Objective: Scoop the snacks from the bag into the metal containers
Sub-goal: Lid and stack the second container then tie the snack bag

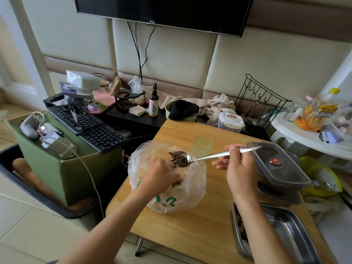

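Nearest, bottom right: open metal container [293, 231] on the wooden table [190, 235]. The right forearm crosses over its left edge; something pale shows at the container's left side, can't tell what.

Up from there, the right hand [240, 168] is wrapped round the spoon [209, 158], thumb on top and fingers curled under, gripping near the handle's end. The bowl sticks out to the left w/ a heap of dark seeds [178, 158] in it. So the load sits at the far tip from the grip, well left of the right hand, over the mouth of the bag [171, 202].

The left hand [162, 176] is just below that bowl, fingers bunched on the bag's plastic at the opening and holding it. A few more seeds show inside by its fingertips. Bag is clear w/ green print, on the table's left part.

Right of the spoon handle: a stack of lidded containers [280, 164], top lid dark w/ an orange-red spot. Behind the bag, a pale green cup [202, 147].

Further back: a keyboard [89, 126] on a green box [76, 174], a spray bottle [153, 103], a wire rack [261, 98], and a TV [162, 8] on the wall.
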Demonstrator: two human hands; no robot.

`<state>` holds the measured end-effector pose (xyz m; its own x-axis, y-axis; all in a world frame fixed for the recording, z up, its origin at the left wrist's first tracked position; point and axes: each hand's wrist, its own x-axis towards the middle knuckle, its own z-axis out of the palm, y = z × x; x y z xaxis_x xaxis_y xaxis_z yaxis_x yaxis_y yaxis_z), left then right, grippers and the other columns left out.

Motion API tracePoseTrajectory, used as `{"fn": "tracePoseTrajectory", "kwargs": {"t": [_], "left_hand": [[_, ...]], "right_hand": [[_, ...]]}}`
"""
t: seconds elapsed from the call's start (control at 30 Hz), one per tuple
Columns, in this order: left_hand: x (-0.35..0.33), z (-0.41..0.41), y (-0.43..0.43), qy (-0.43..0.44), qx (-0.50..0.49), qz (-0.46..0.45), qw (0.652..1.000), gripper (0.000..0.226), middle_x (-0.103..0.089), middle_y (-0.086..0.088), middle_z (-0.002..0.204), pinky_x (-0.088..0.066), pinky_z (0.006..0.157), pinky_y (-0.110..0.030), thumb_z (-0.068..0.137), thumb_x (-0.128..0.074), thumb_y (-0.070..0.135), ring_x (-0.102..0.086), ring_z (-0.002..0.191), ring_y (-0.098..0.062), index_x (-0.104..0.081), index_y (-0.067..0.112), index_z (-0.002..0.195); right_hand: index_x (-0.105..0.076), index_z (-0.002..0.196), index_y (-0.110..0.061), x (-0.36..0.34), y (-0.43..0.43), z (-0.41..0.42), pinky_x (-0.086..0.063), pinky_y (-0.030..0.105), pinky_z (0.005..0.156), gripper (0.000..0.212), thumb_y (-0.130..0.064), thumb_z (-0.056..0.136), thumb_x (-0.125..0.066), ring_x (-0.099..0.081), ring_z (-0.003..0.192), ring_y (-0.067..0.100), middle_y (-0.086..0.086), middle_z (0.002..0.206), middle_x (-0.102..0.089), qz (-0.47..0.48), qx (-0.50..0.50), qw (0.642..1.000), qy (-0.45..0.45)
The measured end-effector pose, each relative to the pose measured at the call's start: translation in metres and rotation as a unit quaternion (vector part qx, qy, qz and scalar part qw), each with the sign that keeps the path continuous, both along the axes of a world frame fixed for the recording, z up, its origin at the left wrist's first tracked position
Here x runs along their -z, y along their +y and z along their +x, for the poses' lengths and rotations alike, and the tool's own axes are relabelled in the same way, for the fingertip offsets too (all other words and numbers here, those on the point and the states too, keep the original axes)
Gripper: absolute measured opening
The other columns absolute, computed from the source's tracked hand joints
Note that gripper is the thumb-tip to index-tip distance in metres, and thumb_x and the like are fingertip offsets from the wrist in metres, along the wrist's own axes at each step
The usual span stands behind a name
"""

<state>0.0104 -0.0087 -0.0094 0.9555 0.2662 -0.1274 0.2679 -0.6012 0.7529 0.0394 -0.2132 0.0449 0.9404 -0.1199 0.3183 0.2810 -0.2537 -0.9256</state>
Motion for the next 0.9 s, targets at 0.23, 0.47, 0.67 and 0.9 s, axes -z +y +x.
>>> {"fn": "tracePoseTrajectory", "kwargs": {"t": [0.23, 0.47, 0.67, 0.9], "left_hand": [[0.002, 0.009, -0.002, -0.039, -0.021, -0.065, 0.997, 0.044, -0.067, 0.005, 0.102, -0.046, 0.063, -0.021, 0.084, -0.083, 0.037, -0.061, 0.085, -0.005, -0.056, 0.016, 0.112], [0.007, 0.016, -0.004, -0.061, -0.045, -0.077, 0.994, 0.044, -0.064, 0.006, 0.092, -0.044, 0.061, -0.024, 0.081, -0.085, 0.043, -0.06, 0.078, -0.009, -0.055, 0.019, 0.103], [0.014, 0.02, -0.008, -0.079, -0.043, -0.096, 0.991, 0.041, -0.067, 0.007, 0.096, -0.051, 0.07, -0.027, 0.083, -0.083, 0.045, -0.064, 0.085, -0.01, -0.054, 0.024, 0.103], [0.011, 0.025, -0.012, -0.112, -0.056, -0.102, 0.987, 0.037, -0.064, 0.01, 0.096, -0.04, 0.062, -0.02, 0.088, -0.08, 0.036, -0.058, 0.083, -0.001, -0.053, 0.02, 0.107]], "right_hand": [[-0.061, 0.103, -0.014, -0.006, 0.006, -0.011, -0.061, 0.038, 0.059, 0.022, -0.023, 0.111, -0.043, -0.073, 0.064, 0.015, 0.005, 0.071, -0.07, -0.063, -0.03, 0.99, -0.121], [-0.063, 0.104, -0.01, -0.012, 0.012, -0.02, -0.057, 0.026, 0.056, 0.017, -0.012, 0.109, -0.047, -0.071, 0.068, 0.008, -0.006, 0.079, -0.066, -0.159, -0.106, 0.952, -0.24], [-0.064, 0.108, -0.005, -0.012, 0.018, -0.025, -0.056, 0.031, 0.062, 0.02, -0.015, 0.108, -0.047, -0.067, 0.074, 0.013, 0.0, 0.095, -0.063, -0.209, -0.142, 0.91, -0.329], [-0.066, 0.109, -0.001, -0.012, 0.019, -0.028, -0.054, 0.026, 0.064, 0.027, -0.019, 0.109, -0.046, -0.068, 0.074, 0.017, 0.004, 0.099, -0.063, -0.218, -0.116, 0.899, -0.361]]}}
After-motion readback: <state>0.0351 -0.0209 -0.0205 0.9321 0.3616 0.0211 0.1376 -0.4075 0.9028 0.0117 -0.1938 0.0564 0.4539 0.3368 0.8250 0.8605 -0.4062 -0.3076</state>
